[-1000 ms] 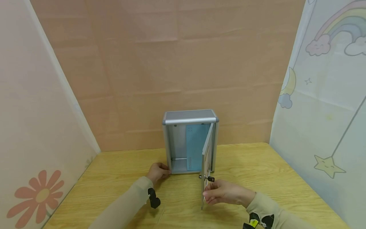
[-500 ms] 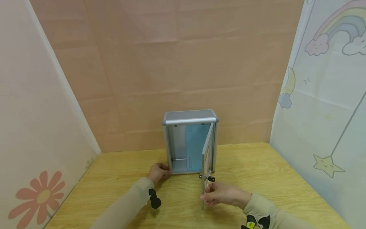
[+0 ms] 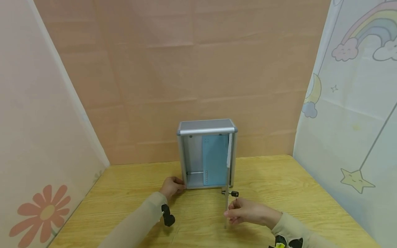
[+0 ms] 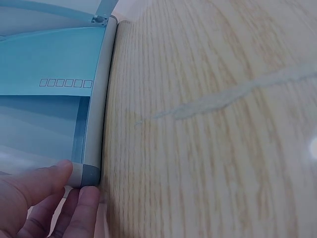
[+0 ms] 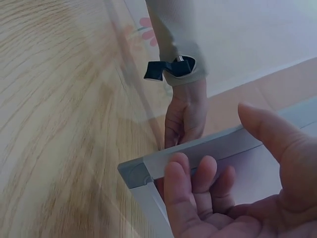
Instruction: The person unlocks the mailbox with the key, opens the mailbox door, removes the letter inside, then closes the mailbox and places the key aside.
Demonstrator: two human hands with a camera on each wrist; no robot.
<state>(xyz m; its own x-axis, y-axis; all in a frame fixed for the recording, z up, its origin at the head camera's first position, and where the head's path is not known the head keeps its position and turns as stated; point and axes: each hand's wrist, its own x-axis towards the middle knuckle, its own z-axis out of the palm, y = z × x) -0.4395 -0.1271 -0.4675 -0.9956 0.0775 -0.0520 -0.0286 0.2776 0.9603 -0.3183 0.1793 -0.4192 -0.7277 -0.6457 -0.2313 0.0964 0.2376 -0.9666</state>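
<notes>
A silver-grey metal box (image 3: 207, 131) stands upright on the yellow wood-grain table (image 3: 118, 193), near the peach cloth backdrop (image 3: 192, 75). The person's left hand (image 3: 171, 186) holds the box at its lower left corner, in a narrow grip, with thumb and fingers on either side of the grey corner piece (image 4: 90, 175). The right hand (image 3: 246, 210) has a narrow hold on the lower free edge of the box's thin metal-framed door (image 3: 227, 177), which is hinged at the right and swung out toward the person, almost edge-on to the head camera; the thumb reaches across the edge and the fingers are curled. Just above that hand, 1 black-headed key (image 3: 235, 194) juts from the door's outer side. Inside the box, a light-blue paper envelope (image 3: 214, 160) stands on end at the right, bearing a row of 6 small red-outlined squares (image 4: 66, 83). Both forearms are in beige sleeves (image 3: 136, 218).
</notes>
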